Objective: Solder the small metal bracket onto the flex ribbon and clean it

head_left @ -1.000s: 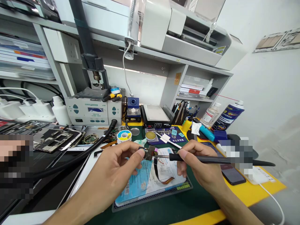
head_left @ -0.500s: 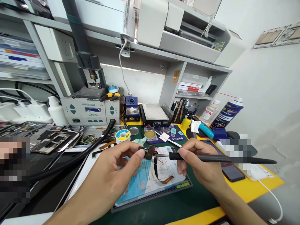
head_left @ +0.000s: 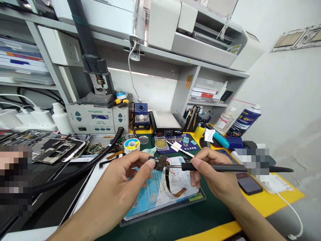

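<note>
My left hand (head_left: 125, 182) pinches a small dark electronic part with a flat end (head_left: 159, 163) between thumb and forefinger. A thin black flex cable (head_left: 167, 180) hangs below that part and curves to a brown end over the blue and white packet. My right hand (head_left: 213, 172) grips a soldering iron (head_left: 220, 167) by its black handle, the metal tip pointing left and meeting or nearly meeting the dark part. A thin white stick (head_left: 185, 153) also runs into the right fingers. Whether the tip touches the part I cannot tell.
Under the hands, a blue and white packet (head_left: 147, 194) lies on a dark perforated tray (head_left: 163, 211). A solder spool (head_left: 132, 145) and a flux tin (head_left: 160, 144) stand behind. A thick black hose (head_left: 85, 169) crosses at left. A phone (head_left: 249, 184) lies at right.
Nearly everything holds still. The view shifts very slightly, and both hands keep the same grip with the iron's tip by the dark part.
</note>
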The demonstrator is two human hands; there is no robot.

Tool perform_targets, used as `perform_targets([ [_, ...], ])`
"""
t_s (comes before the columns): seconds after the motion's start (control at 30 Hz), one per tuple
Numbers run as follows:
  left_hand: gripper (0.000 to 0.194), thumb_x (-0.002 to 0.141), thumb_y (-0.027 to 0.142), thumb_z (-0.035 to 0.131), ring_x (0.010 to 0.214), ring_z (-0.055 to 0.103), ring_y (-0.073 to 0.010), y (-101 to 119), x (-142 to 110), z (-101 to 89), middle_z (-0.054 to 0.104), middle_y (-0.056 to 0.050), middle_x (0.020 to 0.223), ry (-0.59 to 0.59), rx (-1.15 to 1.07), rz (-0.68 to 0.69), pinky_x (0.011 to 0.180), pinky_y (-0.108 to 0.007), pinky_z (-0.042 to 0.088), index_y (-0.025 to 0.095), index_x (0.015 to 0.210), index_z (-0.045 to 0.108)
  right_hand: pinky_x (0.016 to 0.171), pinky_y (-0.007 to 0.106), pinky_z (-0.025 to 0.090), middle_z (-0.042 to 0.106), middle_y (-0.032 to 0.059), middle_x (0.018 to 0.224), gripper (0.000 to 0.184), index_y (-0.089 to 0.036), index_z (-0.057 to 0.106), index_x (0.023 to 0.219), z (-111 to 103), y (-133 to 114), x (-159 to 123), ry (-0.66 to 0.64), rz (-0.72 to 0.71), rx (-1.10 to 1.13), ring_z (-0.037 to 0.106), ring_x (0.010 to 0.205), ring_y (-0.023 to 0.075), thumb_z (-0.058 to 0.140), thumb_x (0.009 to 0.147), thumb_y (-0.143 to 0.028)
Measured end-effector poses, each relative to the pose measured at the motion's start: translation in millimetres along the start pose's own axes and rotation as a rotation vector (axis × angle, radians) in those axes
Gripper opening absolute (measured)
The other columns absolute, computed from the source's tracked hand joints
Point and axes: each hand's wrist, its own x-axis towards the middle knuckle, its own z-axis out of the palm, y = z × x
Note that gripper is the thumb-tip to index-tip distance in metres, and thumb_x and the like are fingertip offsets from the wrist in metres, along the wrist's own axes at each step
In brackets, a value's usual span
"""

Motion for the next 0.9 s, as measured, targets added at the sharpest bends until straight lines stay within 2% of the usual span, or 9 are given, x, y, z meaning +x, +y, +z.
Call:
perform_targets([
  [0.4, 0.039, 0.082, 0.062, 0.061, 0.064, 0.061, -0.0191, 1.7, -0.1, -2.0, 0.065, -0.002, 0.069, -0.005, -0.002, 0.004, 0.038, -0.021, 0.029, 0.024, 0.089, 0.068, 0.041, 0.024, 0.046, 0.067, -0.0002, 0.054, 0.023, -0.019, 0.063, 0.074, -0.3, 0.6, 1.4, -0.002, -0.008, 0.023, 0.061, 0.044, 0.0146, 0.068, 0.092, -0.032],
  [0.63, 0.038, 0.083, 0.061, 0.061, 0.07, 0.063, -0.0206, 0.2, 0.2, -2.7, 0.067, -0.002, 0.072, -0.02, -0.006, 0.002, 0.043, -0.021, 0.035, 0.024, 0.091, 0.067, 0.041, 0.023, 0.047, 0.067, -0.0006, 0.053, 0.024, -0.019, 0.062, 0.073, -0.4, 1.3, 1.3, 0.0, -0.004, -0.009, 0.061, 0.043, 0.014, 0.069, 0.092, -0.032],
  [0.73, 0.038, 0.083, 0.06, 0.062, 0.07, 0.062, -0.0199, 0.0, -0.3, -2.0, 0.067, -0.001, 0.071, -0.018, -0.002, 0.005, 0.043, -0.021, 0.034, 0.024, 0.093, 0.068, 0.041, 0.023, 0.047, 0.067, -0.0008, 0.053, 0.024, -0.019, 0.062, 0.074, 0.3, 1.1, 1.4, -0.006, 0.001, -0.012, 0.061, 0.043, 0.0137, 0.068, 0.092, -0.032],
  [0.83, 0.038, 0.082, 0.06, 0.063, 0.067, 0.061, -0.0188, 0.0, 0.0, -1.6, 0.066, -0.001, 0.07, -0.004, -0.006, 0.008, 0.042, -0.021, 0.032, 0.024, 0.094, 0.07, 0.04, 0.022, 0.047, 0.067, -0.0006, 0.052, 0.025, -0.018, 0.062, 0.074, 1.3, 1.0, 1.9, -0.006, 0.016, 0.015, 0.061, 0.042, 0.0134, 0.069, 0.092, -0.033],
  [0.9, 0.039, 0.082, 0.06, 0.063, 0.062, 0.06, -0.0171, 0.0, 0.9, -1.6, 0.066, 0.0, 0.069, 0.005, -0.019, 0.006, 0.044, -0.022, 0.037, 0.024, 0.093, 0.072, 0.039, 0.022, 0.046, 0.066, -0.0008, 0.051, 0.026, -0.018, 0.062, 0.073, 1.2, 0.9, 2.2, -0.003, 0.026, 0.056, 0.06, 0.041, 0.0134, 0.07, 0.091, -0.035],
])
